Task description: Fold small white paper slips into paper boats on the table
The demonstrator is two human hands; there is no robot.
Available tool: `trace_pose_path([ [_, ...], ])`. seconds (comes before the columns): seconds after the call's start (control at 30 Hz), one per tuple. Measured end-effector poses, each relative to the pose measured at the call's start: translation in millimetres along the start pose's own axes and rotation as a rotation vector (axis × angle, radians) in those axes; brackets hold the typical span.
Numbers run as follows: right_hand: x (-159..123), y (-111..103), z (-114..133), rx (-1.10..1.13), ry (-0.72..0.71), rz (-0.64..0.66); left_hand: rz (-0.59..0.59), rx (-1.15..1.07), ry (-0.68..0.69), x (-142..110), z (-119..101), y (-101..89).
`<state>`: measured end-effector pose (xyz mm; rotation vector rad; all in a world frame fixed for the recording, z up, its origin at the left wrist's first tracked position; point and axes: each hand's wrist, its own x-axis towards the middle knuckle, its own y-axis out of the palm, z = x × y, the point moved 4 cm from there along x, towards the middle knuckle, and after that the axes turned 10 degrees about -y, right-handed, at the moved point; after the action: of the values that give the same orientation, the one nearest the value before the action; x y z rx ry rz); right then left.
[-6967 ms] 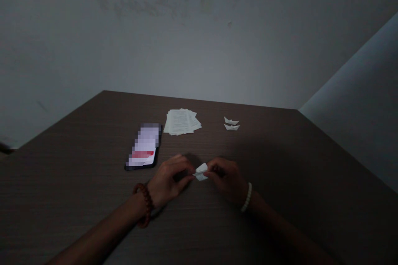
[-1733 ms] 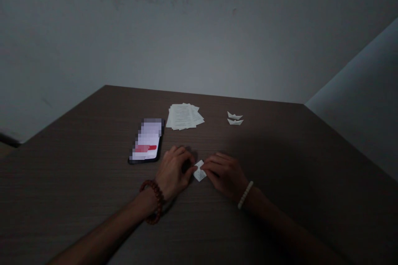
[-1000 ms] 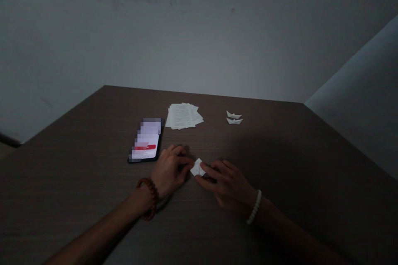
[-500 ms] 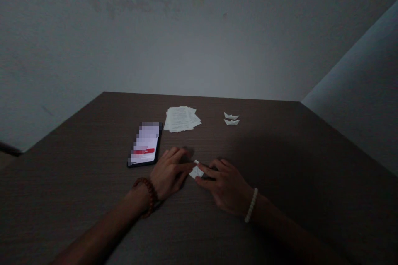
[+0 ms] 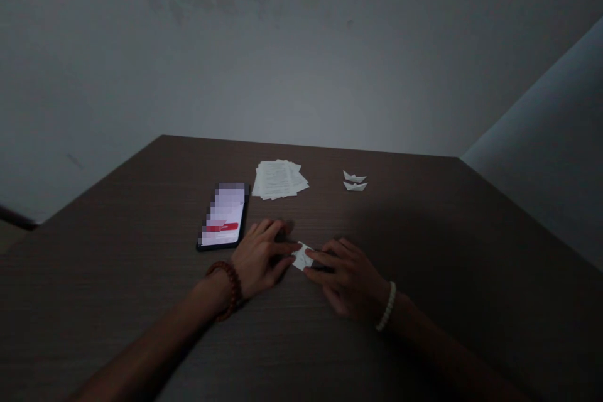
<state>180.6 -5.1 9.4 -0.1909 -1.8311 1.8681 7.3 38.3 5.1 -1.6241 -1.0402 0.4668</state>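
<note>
A small folded piece of white paper [image 5: 302, 257] lies flat on the table between my two hands, seen as a rough diamond. My left hand [image 5: 261, 257], with a brown bead bracelet at its wrist, holds the left side by the index fingertip and thumb. From the right, my right hand [image 5: 347, 273] presses fingertips onto the paper's right side; its other fingers are curled and a pale bead bracelet circles that wrist. The fingertips cover parts of the paper's edges, so its exact folds are hard to make out.
A phone [image 5: 225, 217] with a lit screen lies left of my left hand. Beyond it is a loose stack of printed paper sheets [image 5: 279, 179]. Two small folded paper boats [image 5: 355, 181] sit at the back right. The dark wooden table [image 5: 188, 157] meets a grey wall.
My left thumb has come in to the paper's lower left edge. The paper's top shows less of a raised tip. The whole view has shifted slightly.
</note>
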Motion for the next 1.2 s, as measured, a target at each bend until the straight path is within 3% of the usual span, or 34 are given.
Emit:
trace_pose_path([
  [0.2,5,-4,1,0.051,0.113,0.063,-0.006,-0.031,-0.043,1,3,2.3],
  [0.33,3,-4,0,0.069,0.083,0.049,-0.023,-0.055,-0.059,1,3,2.3],
  [0.57,-5,-2,-5,0.154,0.061,-0.112,-0.016,-0.044,-0.057,0,1,-0.1],
  [0.7,-3,-3,-18,0.206,0.227,-0.28,-0.013,-0.06,-0.08,1,0,-1.3],
  [0.8,0,0,-24,0.192,0.345,-0.278,-0.022,-0.066,-0.062,1,-1,-0.9],
  [1.2,2,11,-28,0.284,0.402,-0.334,-0.02,-0.248,-0.097,2,-3,7.3],
])
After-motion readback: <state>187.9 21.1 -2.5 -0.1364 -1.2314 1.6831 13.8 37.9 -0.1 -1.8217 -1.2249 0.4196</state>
